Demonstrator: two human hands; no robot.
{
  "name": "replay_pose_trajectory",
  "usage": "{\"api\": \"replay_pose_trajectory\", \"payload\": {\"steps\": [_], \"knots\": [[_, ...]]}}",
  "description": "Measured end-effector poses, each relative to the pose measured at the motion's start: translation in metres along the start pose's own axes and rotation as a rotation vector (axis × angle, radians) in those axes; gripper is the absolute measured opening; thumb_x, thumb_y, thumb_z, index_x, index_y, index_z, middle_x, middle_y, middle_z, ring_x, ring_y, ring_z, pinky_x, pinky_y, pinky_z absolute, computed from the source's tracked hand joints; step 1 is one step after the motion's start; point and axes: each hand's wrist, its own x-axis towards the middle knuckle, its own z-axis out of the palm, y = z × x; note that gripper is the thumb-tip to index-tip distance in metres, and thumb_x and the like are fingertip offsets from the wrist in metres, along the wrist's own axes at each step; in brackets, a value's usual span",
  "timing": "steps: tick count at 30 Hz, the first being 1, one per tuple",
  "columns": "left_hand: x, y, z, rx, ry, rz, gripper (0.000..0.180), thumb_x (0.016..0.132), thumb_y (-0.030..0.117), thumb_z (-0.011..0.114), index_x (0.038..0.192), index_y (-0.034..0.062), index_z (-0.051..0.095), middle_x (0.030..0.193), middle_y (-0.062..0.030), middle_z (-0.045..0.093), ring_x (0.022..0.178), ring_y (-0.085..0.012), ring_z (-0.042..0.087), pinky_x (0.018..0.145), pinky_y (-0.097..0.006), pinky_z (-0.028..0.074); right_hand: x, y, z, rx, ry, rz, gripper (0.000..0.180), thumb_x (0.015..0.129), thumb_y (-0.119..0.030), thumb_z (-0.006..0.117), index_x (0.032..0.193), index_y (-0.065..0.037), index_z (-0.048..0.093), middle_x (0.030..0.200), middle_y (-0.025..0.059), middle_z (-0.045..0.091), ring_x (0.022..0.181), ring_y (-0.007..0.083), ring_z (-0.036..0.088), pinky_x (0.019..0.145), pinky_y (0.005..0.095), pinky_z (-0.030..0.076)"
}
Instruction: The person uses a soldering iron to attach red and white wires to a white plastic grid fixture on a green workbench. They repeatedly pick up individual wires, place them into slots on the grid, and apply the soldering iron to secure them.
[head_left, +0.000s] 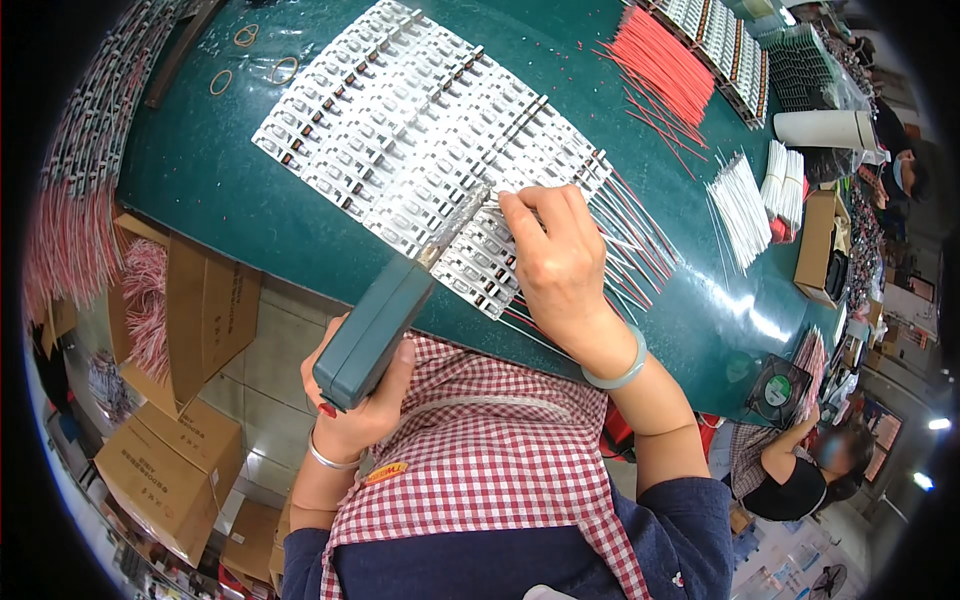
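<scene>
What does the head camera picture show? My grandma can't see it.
A person's left hand holds a dark green tool over rows of small white parts, with the right hand close beside the tool's metal tip. Red wires and white wires lie on the green table.

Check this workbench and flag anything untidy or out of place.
Beside the pile of red wires, a few lie askew, apart from the rest. Loose rubber bands lie scattered on the green table, toward its far left. Nothing looks plainly damaged.
</scene>
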Motion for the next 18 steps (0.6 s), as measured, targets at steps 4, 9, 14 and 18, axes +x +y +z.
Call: {"api": "replay_pose_trajectory", "payload": {"steps": [4,9,14,18], "knots": [[-0.0010,-0.0005,-0.0013,0.008,0.017,0.039,0.020,0.077,-0.001,0.075,0.097,-0.0061,0.070,0.091,-0.0172,0.071,0.071,-0.0239,0.069,0.062,-0.030,0.053,-0.0003,0.0001,0.0002,-0.007,0.002,0.009,0.030,0.068,0.001,0.063,0.097,0.006,0.067,0.090,0.0115,0.060,0.080,0.0260,0.056,0.064,0.0343,0.048],[-0.0016,0.0012,-0.0046,0.059,0.009,0.084,0.021,0.078,-0.002,0.075,0.097,-0.0063,0.070,0.091,-0.0171,0.070,0.071,-0.0240,0.069,0.062,-0.029,0.053,-0.0019,-0.0012,-0.0017,0.014,0.048,0.003,0.030,0.067,0.001,0.064,0.097,0.006,0.067,0.091,0.0107,0.061,0.080,0.0250,0.056,0.063,0.0339,0.048],[-0.0046,-0.0015,-0.0061,0.036,0.015,0.071,0.022,0.078,-0.002,0.074,0.099,-0.0064,0.070,0.092,-0.0173,0.070,0.072,-0.0240,0.070,0.063,-0.029,0.054,-0.0082,-0.0077,0.0016,0.053,0.057,0.007,0.032,0.067,0.002,0.065,0.099,0.005,0.067,0.091,0.0103,0.061,0.079,0.0243,0.056,0.062,0.0332,0.048],[-0.0048,-0.0018,-0.0060,0.017,0.006,0.082,0.023,0.078,-0.003,0.074,0.100,-0.0065,0.070,0.094,-0.0168,0.070,0.074,-0.0228,0.070,0.065,-0.028,0.054,-0.0074,-0.0091,0.0010,0.038,0.030,0.010,0.031,0.068,0.002,0.065,0.099,0.005,0.067,0.090,0.0101,0.061,0.078,0.0243,0.056,0.063,0.0330,0.048]]}}
